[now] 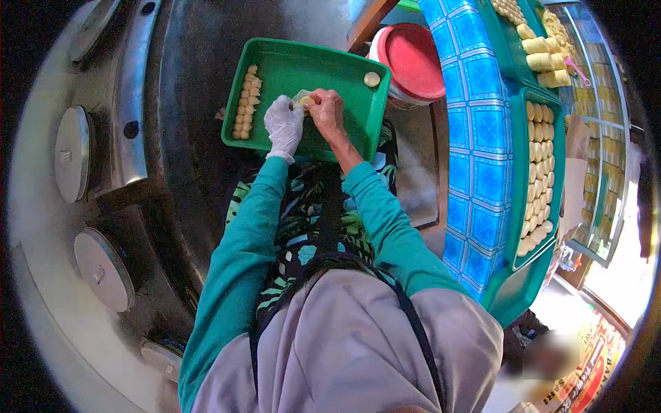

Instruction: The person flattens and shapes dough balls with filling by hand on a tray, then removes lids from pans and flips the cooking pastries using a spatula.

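My left hand, in a thin white glove, is closed over the green tray on my lap. Its fingertips pinch one side of a small pale dough piece with a yellowish middle. From the other side my bare right hand grips the same piece between thumb and fingers. Fingers cover part of it, so its full shape is hidden. Small dough balls stand in two rows along the tray's left side, some with pointed tips. One round white dough ball lies alone near the right rim.
A bucket with a red lid stands beyond the tray's right end. A table with a blue checked cloth carries green trays of shaped dough and rolls. Round metal lids line the left; a person sits lower right.
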Demonstrator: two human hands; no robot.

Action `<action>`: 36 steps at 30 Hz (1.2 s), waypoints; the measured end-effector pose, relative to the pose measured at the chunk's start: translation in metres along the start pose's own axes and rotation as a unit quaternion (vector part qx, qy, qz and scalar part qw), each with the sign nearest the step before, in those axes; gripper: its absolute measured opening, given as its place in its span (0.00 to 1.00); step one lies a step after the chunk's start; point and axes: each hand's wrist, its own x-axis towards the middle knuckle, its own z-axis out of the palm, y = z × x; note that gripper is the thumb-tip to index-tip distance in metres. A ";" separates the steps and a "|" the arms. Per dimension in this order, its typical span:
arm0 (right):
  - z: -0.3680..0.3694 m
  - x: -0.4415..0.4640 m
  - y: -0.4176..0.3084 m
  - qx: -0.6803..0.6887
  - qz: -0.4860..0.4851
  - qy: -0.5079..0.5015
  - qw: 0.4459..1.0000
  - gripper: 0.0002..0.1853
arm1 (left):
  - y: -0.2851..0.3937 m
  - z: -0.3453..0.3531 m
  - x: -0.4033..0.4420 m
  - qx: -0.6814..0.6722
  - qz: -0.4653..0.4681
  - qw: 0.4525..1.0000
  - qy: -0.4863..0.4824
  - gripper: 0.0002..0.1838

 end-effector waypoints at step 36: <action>0.000 -0.006 -0.003 0.000 -0.018 0.021 1.000 0.07 | -0.006 -0.003 0.003 -0.543 -0.288 0.789 -0.016 0.06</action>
